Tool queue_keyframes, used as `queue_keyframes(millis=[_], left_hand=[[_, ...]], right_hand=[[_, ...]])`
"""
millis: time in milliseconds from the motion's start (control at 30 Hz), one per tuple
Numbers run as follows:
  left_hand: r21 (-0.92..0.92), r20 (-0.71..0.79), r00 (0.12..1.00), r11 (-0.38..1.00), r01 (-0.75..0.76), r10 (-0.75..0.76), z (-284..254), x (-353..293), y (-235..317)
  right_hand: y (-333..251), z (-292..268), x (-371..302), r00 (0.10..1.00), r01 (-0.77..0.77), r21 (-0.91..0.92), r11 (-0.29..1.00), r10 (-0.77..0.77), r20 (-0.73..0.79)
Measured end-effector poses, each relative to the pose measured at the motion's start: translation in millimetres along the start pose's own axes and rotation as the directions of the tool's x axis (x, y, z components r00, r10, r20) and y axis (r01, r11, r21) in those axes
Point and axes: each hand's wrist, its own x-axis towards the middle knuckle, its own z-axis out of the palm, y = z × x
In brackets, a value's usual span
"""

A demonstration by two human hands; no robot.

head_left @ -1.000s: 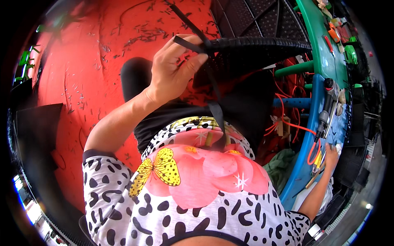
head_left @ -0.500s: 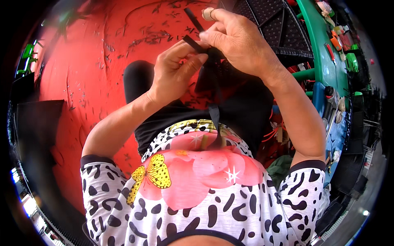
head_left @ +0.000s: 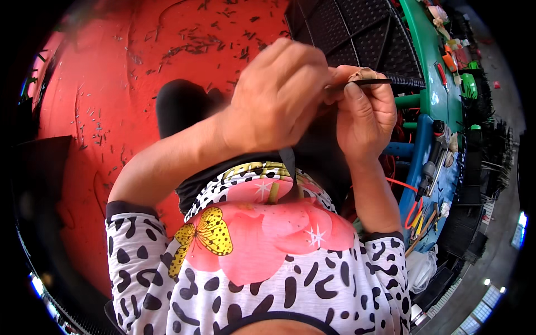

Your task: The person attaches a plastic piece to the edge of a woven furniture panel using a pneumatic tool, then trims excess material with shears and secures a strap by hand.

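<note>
My right hand [head_left: 365, 120] pinches a flat black strip [head_left: 379, 81] between thumb and forefinger, and one end sticks out to the right. Tan tape [head_left: 365, 73] is wrapped round a finger of this hand. My left hand [head_left: 279, 92] is slightly smeared by motion, its knuckles up and its fingers curled closed at the strip's inner end. The back of that hand hides its fingertips. Both hands are close together above my lap. A dark strip [head_left: 287, 161] hangs at my waist, over the patterned shirt [head_left: 268, 223].
Beyond my hands stands a black woven panel [head_left: 363, 42] with ribs. On the right, a green stool [head_left: 427, 72] and a blue stool [head_left: 432, 184] carry tools, among them a black-handled tool [head_left: 429, 176]. Black scraps [head_left: 198, 44] litter the red floor [head_left: 111, 111].
My left hand has moved right and turned knuckles up. The right hand has come down and to the right, now with its palm side showing. The strip ends that pointed up-left now lie differently.
</note>
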Motion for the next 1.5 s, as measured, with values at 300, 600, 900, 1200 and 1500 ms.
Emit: queue_keyframes(millis=[300,600,900,1200,1500], left_hand=[[-0.012,0.142,0.975,0.985,0.174,-0.171,8.6,-19.1,-14.8],[-0.139,0.111,0.968,0.961,0.239,-0.225,11.6,-31.0,-19.0],[-0.131,0.115,0.972,0.966,0.221,-0.207,18.3,-16.1,-7.8],[-0.168,0.151,0.959,0.950,0.262,-0.238,19.3,-20.3,-15.1],[-0.214,0.237,0.923,0.911,0.353,-0.303,14.9,-16.6,-16.2]], right_hand=[[0.7,6.3,-2.0,0.980,0.198,-0.015,0.980,-0.198,0.013],[-0.5,-4.4,-0.8,1.000,0.019,0.256,0.967,-0.013,-0.026],[-18.7,-9.8,11.0,0.969,0.160,-0.057,0.985,-0.146,0.199],[-8.3,-6.8,-36.7,0.893,0.421,-0.402,0.813,-0.293,0.341],[-9.7,-12.3,-11.9,0.980,0.183,-0.024,0.983,-0.181,0.081]])
